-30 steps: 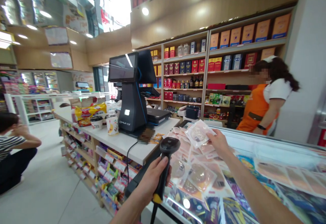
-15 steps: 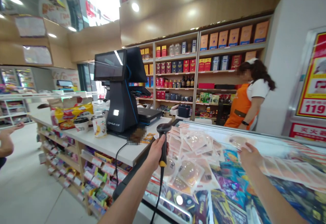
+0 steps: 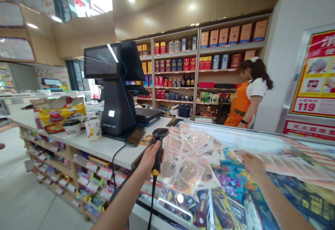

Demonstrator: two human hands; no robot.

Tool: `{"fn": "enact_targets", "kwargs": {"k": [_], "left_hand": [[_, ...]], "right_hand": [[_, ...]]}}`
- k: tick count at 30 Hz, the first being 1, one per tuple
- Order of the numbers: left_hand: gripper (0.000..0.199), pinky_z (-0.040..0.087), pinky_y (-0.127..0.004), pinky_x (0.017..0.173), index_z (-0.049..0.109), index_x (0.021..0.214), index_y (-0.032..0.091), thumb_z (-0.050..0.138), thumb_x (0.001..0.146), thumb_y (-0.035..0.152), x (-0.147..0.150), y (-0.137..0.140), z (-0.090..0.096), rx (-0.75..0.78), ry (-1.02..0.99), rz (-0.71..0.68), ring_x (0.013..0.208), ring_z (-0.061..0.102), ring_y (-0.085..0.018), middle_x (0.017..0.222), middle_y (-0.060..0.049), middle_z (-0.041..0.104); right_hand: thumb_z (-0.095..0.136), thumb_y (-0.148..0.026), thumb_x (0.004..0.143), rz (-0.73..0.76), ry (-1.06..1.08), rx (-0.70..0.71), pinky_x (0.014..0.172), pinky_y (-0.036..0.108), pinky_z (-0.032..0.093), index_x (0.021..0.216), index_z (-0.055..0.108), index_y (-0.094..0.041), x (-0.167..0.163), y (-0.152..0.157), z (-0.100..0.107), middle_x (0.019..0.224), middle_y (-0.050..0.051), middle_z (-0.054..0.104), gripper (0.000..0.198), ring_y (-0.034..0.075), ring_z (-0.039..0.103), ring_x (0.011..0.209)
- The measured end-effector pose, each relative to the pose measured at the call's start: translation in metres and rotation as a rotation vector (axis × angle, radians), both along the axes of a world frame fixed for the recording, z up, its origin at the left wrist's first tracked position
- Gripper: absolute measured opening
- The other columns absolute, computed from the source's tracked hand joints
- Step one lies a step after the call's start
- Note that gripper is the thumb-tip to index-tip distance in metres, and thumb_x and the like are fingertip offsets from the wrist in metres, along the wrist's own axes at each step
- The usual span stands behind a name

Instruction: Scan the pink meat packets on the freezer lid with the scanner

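My left hand [image 3: 148, 159] is wrapped round the handle of a black barcode scanner [image 3: 157, 158], which stands upright with its head at the top and its cord hanging down. My right hand [image 3: 252, 164] pinches the edge of a flat clear packet [image 3: 237, 152] at the left end of a row of similar packets [image 3: 284, 165] on the glass-topped freezer [image 3: 225, 134]. The fingertips are partly hidden behind the hand. Between both hands lies a loose pile of flat packets [image 3: 192, 174], round pale discs showing through their film.
A dark point-of-sale terminal [image 3: 116, 115] stands on the white counter [image 3: 115, 153] at left, beside paper cups [image 3: 93, 128] and yellow snack bags [image 3: 62, 115]. Behind the freezer, a person in an orange apron [image 3: 237, 101] stands by shelves of boxes. Colourful packages show under the glass.
My right hand has lowered the packet onto the left end of the row. The view has turned slightly right; my left hand still grips the scanner.
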State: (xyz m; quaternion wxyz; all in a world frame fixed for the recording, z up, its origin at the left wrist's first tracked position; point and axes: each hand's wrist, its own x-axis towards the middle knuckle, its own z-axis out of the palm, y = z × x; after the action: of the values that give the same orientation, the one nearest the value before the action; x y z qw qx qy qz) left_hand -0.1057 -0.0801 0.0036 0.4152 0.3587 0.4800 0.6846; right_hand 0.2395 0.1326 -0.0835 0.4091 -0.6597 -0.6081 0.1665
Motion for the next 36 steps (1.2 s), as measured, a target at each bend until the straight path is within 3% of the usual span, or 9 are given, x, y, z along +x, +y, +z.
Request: {"fn": "enact_targets", "kwargs": {"k": [4,9,12,18,20,23,26,30,36], "left_hand": [[0.032,0.034,-0.016,0.038,0.046,0.074,0.015,0.051,0.066,0.046,-0.01,-0.009,-0.007,-0.067,-0.027,0.068,0.039,0.044,-0.005,0.053,0.004,0.051],[0.032,0.035,-0.016,0.039,0.047,0.074,0.014,0.05,0.068,0.046,-0.015,-0.019,-0.014,-0.086,-0.013,0.076,0.041,0.045,-0.005,0.054,0.003,0.051],[0.033,0.035,-0.017,0.04,0.047,0.076,0.014,0.05,0.068,0.046,-0.015,-0.022,-0.014,-0.077,-0.021,0.058,0.041,0.045,-0.005,0.055,0.003,0.051],[0.033,0.034,-0.018,0.039,0.046,0.072,0.015,0.048,0.068,0.048,-0.013,-0.029,-0.007,-0.059,0.006,0.015,0.041,0.044,-0.005,0.055,0.003,0.05],[0.033,0.033,-0.018,0.039,0.045,0.069,0.015,0.048,0.068,0.048,-0.013,-0.03,-0.006,-0.054,0.016,0.013,0.04,0.044,-0.005,0.055,0.004,0.05],[0.033,0.033,-0.018,0.039,0.044,0.068,0.015,0.048,0.068,0.049,-0.013,-0.033,-0.005,-0.06,0.009,0.0,0.041,0.044,-0.005,0.055,0.004,0.049],[0.033,0.033,-0.018,0.04,0.044,0.069,0.015,0.048,0.067,0.048,-0.012,-0.036,-0.002,-0.082,-0.004,-0.016,0.041,0.044,-0.006,0.055,0.003,0.049],[0.031,0.032,-0.018,0.04,0.044,0.071,0.015,0.049,0.068,0.045,-0.006,-0.047,0.009,-0.069,-0.007,0.02,0.041,0.043,-0.005,0.056,0.003,0.049],[0.028,0.029,-0.018,0.039,0.046,0.079,0.015,0.048,0.071,0.042,0.0,-0.065,0.019,-0.039,-0.018,-0.032,0.04,0.042,-0.005,0.055,0.003,0.048]], "right_hand": [[0.041,-0.038,0.066,-0.092,-0.091,-0.066,0.056,0.03,0.039,0.085,0.062,-0.013,-0.026,-0.011,0.023,0.068,0.01,0.064,0.037,0.025,0.057,0.068],[0.039,-0.041,0.07,0.186,-0.208,0.045,0.067,0.028,0.04,0.091,0.061,-0.013,-0.097,-0.022,0.051,0.082,0.01,0.065,0.041,0.023,0.057,0.08],[0.042,-0.045,0.069,0.234,-0.354,0.102,0.074,0.032,0.038,0.099,0.056,-0.012,-0.137,-0.023,0.06,0.097,0.013,0.06,0.047,0.025,0.054,0.089],[0.058,-0.043,0.054,0.225,-0.564,-0.024,0.067,0.039,0.039,0.086,0.059,-0.01,-0.167,-0.014,0.065,0.091,0.018,0.06,0.045,0.031,0.053,0.088],[0.059,-0.038,0.054,0.263,-0.512,-0.05,0.063,0.036,0.04,0.083,0.058,-0.011,-0.166,-0.011,0.066,0.087,0.016,0.061,0.039,0.029,0.056,0.082],[0.054,-0.03,0.059,0.301,-0.321,0.054,0.06,0.03,0.04,0.083,0.057,-0.014,-0.166,-0.011,0.07,0.083,0.012,0.062,0.03,0.024,0.057,0.077],[0.049,-0.031,0.062,0.376,0.001,0.149,0.058,0.027,0.04,0.081,0.055,-0.016,-0.179,-0.021,0.074,0.076,0.008,0.063,0.024,0.021,0.058,0.072],[0.049,-0.034,0.063,0.551,0.373,0.128,0.056,0.027,0.043,0.086,0.052,-0.016,-0.207,-0.04,0.074,0.078,0.006,0.063,0.029,0.019,0.058,0.07],[0.051,-0.033,0.061,0.579,0.465,0.056,0.053,0.028,0.043,0.088,0.052,-0.016,-0.232,-0.047,0.06,0.077,0.007,0.063,0.032,0.019,0.058,0.066]]}}
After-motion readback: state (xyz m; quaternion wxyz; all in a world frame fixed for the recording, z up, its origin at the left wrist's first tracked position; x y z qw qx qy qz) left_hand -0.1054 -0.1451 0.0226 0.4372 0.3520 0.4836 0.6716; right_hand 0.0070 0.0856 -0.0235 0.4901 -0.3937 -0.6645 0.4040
